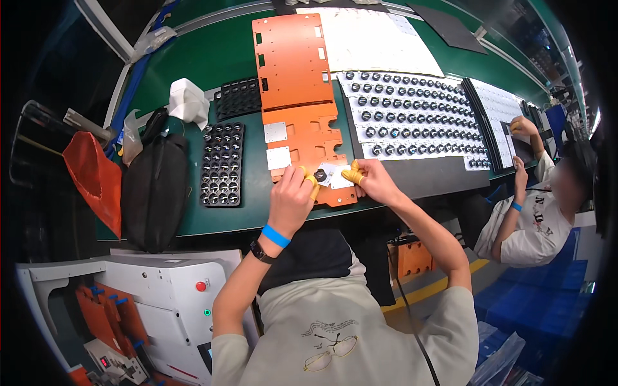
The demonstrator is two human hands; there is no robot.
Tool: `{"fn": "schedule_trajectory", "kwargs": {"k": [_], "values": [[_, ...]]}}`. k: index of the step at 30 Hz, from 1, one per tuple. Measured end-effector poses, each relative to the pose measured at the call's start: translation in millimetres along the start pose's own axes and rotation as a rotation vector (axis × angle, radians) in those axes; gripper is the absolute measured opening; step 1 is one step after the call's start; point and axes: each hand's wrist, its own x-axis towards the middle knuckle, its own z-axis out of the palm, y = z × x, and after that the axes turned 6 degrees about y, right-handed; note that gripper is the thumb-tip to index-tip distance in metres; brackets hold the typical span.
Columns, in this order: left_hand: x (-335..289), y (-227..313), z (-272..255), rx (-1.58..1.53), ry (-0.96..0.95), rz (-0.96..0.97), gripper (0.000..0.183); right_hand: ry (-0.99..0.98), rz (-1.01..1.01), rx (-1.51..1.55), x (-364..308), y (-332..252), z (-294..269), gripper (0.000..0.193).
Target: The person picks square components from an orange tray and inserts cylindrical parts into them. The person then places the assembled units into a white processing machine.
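Observation:
My left hand (293,196), with yellow finger covers and a blue band and dark watch at the wrist, pinches at the left edge of a small white plate (326,183). On that plate sits a round black part (320,174). My right hand (378,182), also in yellow finger covers, is closed at the right edge of the white piece beside it (342,177); whether both are one plate I cannot tell. Beneath them lies an orange fixture board (301,138) with cutouts. Two bare white square plates, an upper (275,132) and a lower (279,157), rest on its left side.
A black tray (222,164) of round parts stands left, near another black tray (238,98). A white container (188,103) and black bag (154,193) lie farther left. Rows of white plates with black parts (412,116) fill the right. A co-worker (534,212) sits far right.

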Motion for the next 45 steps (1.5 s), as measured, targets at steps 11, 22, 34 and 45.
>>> {"fn": "schedule_trajectory", "kwargs": {"k": [11, 22, 34, 45], "values": [[1, 3, -3, 0.003, -0.019, -0.015, 0.016, 0.049, -0.093, -0.024, -3, 6, 2, 0.029], [1, 4, -3, -0.028, -0.006, -0.14, 0.018, 0.477, -0.55, -0.731, -73, -3, -94, 0.018], [3, 10, -3, -0.047, -0.032, -0.272, 0.018, 0.862, -0.473, -1.238, -136, 102, -232, 0.037], [11, 16, -3, -0.105, -0.053, -0.332, 0.017, 0.976, -0.382, -1.045, -120, 81, -222, 0.031]]}}
